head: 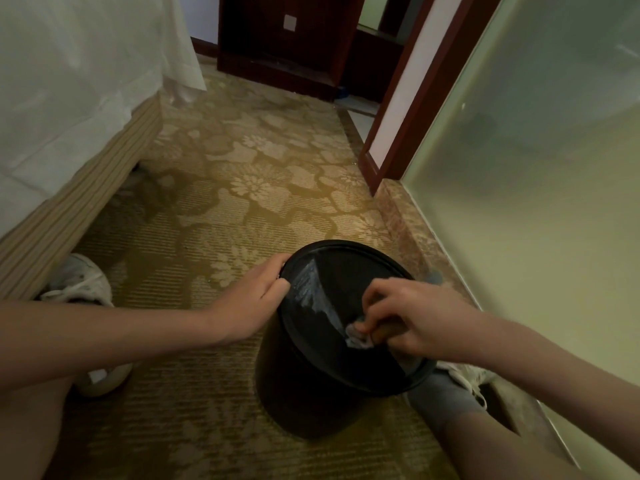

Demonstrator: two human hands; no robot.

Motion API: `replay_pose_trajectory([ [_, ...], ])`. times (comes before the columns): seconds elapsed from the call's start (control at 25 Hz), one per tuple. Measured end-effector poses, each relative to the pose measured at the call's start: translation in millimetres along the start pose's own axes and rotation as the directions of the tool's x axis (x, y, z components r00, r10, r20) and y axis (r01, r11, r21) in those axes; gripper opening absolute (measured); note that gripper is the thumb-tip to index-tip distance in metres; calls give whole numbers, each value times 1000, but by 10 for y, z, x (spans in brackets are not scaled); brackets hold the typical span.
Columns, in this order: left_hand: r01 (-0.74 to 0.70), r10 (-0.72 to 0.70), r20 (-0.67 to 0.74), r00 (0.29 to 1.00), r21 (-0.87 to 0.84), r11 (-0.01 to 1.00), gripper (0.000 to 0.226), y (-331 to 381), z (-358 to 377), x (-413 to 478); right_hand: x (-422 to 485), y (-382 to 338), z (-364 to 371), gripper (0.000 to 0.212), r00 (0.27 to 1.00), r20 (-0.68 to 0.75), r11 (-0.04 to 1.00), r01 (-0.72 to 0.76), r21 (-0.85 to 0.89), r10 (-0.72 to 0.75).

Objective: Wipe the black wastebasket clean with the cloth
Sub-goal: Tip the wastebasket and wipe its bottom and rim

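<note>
Wastebasket (304, 393) sits on carpet (242, 188) between our shoes. Our left hand (256, 296) curls over its rim, likely to stop it sliding. Our right hand (412, 317) pinches the bunched cloth (356, 336) against the black surface beside a wet streak (311, 289); mid-wipe, we judge.

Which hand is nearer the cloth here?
Right. The right hand pinches the cloth against the black wastebasket. The left hand grips the wastebasket's rim on the opposite side, clear of the cloth.
</note>
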State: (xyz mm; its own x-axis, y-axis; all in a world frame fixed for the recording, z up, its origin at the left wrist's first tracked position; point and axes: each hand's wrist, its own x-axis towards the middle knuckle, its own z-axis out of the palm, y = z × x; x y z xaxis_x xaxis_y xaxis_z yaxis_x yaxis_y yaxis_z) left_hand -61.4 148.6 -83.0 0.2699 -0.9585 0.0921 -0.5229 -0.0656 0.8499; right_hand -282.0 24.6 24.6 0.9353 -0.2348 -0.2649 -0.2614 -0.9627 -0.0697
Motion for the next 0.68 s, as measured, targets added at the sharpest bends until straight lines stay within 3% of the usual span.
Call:
replay_pose_trajectory([
  [0.28,-20,20,6,1000,12,1000,42,12,9,-1,-227,33,83,25,1000,26,1000,14,25,-15],
  [0.44,-24,25,48,999,-23,999,46,-86,1,20,-6,73,141,25,996,-87,995,0,103,9],
  [0.68,-21,23,55,998,-39,999,50,-74,-26,13,944,40,71,22,942,-323,994,-104,-19,92],
])
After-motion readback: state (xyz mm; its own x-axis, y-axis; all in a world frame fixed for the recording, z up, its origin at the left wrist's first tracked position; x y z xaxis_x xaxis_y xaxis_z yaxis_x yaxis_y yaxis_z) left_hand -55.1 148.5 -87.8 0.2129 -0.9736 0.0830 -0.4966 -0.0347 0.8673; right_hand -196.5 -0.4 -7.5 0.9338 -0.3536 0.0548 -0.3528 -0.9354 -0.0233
